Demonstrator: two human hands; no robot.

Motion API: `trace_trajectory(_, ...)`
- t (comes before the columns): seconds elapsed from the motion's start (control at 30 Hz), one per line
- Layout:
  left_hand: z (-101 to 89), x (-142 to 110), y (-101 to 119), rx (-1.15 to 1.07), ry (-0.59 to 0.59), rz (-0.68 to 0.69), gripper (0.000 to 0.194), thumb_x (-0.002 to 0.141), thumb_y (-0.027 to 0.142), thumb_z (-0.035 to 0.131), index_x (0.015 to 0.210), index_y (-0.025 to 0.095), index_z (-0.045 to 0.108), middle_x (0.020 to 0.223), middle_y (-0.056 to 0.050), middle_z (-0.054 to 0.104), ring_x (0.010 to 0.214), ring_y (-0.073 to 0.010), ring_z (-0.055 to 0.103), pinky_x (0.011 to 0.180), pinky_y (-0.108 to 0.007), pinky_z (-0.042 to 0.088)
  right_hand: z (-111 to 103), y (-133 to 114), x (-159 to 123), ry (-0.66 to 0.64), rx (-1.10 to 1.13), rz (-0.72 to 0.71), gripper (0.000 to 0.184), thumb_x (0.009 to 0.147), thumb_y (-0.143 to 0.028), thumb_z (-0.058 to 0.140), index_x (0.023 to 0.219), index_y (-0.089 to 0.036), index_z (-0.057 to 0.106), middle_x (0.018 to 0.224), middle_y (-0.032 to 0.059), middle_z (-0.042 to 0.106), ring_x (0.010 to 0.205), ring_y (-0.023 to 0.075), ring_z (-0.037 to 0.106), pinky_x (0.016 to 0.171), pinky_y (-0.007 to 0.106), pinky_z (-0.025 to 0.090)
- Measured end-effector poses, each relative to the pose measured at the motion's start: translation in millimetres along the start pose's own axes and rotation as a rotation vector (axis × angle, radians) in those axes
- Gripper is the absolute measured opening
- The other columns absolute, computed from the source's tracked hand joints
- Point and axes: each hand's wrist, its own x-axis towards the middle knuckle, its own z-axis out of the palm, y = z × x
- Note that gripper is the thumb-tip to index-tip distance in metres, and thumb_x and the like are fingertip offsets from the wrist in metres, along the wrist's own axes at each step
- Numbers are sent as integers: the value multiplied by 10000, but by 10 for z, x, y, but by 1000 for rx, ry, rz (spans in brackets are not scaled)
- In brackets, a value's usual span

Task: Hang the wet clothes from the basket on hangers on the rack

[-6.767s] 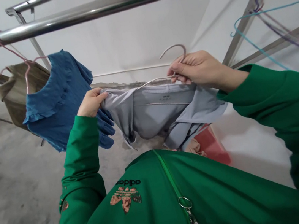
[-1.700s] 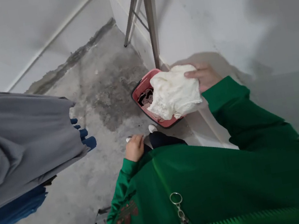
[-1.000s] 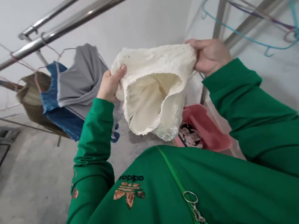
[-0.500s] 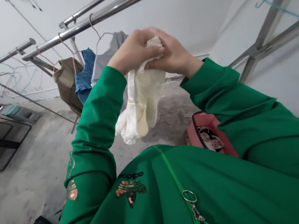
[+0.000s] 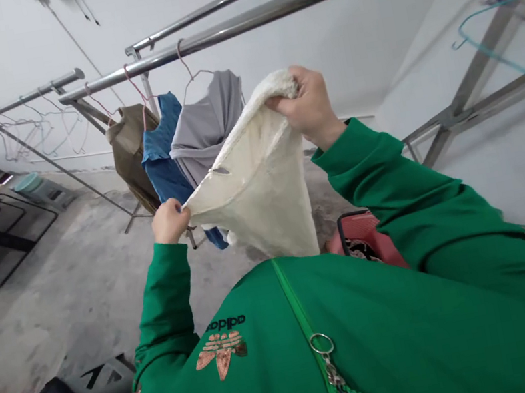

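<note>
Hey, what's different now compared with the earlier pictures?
The grey garment was let go and now hangs on the rail beside the blue garment. The left hand and right hand have taken hold of the white garment and since moved apart, stretching it. The blue garment and brown garment still hang there.

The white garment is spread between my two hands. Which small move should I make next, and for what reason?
Perhaps lower the right hand a little: it grips a bunched part of the white garment well above the left hand, so the upper edge slants.
</note>
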Motion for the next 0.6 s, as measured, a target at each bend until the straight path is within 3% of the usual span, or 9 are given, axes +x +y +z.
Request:
trace_trajectory(0.07, -39, 44, -19, -112, -28, -39, 214, 728, 332, 547, 576, 188, 504, 601, -39, 543, 744, -217, 580, 712, -307, 456, -107, 193, -118, 30, -66, 34, 178, 748, -304, 714, 797, -213, 570, 809, -3, 626, 793, 156, 542, 856, 340, 492)
trace_trajectory(0.13, 90, 50, 64, -457, -82, -113, 194, 709, 298, 502, 555, 179, 505, 545, -20, 523, 649, -183, 569, 668, -289, 474, -209, 421, -312, 10, -115, 137, 181, 759, -292, 676, 874, -181, 591, 898, 29, 660, 846, 180, 582, 854, 351, 492)
trace_trajectory(0.23, 501, 28, 318, -1107, -106, -288, 158, 625, 238, 522, 747, 166, 592, 698, -9, 627, 680, -154, 603, 692, -280, 516, -347, 797, -640, -137, -254, 341, 179, 778, -275, 606, 899, -144, 592, 943, 82, 677, 869, 205, 611, 808, 345, 495)
trace_trajectory(0.33, 917, -22, 612, -1358, -257, -323, 162, 603, 237, 532, 751, 185, 572, 703, -9, 634, 725, -161, 624, 700, -264, 520, -553, 1097, -896, -193, -301, 363, 123, 713, -243, 636, 792, -153, 607, 807, 53, 690, 776, 194, 627, 716, 303, 501)
trace_trajectory(0.4, 1118, -76, 771, -1285, -326, -294, 136, 636, 267, 490, 730, 190, 551, 676, -24, 623, 727, -177, 626, 679, -264, 510, -785, 1173, -978, -269, -311, 360, 128, 653, -240, 679, 728, -156, 619, 707, 24, 678, 680, 174, 620, 644, 270, 495)
trace_trajectory(0.5, 1305, -148, 909, -923, -227, -258, 135, 710, 308, 406, 673, 207, 488, 605, -6, 548, 632, -169, 569, 595, -257, 459, -1313, 1033, -892, -351, -311, 351, 183, 657, -251, 679, 807, -148, 658, 726, 28, 686, 648, 157, 619, 635, 257, 501)
trace_trajectory(0.57, 1369, -174, 953, -706, -142, -213, 169, 752, 322, 388, 630, 218, 438, 567, 12, 477, 610, -163, 525, 570, -247, 413, -1776, 787, -713, -269, -389, 306, 249, 737, -263, 621, 955, -148, 656, 854, 60, 699, 749, 166, 636, 726, 276, 506)
trace_trajectory(0.6, 1388, -183, 971, -608, -127, -174, 189, 771, 327, 392, 619, 220, 425, 562, 15, 456, 621, -164, 516, 574, -243, 397, -2029, 638, -609, -164, -533, 232, 264, 789, -292, 589, 1008, -157, 647, 900, 73, 695, 794, 175, 637, 760, 289, 498)
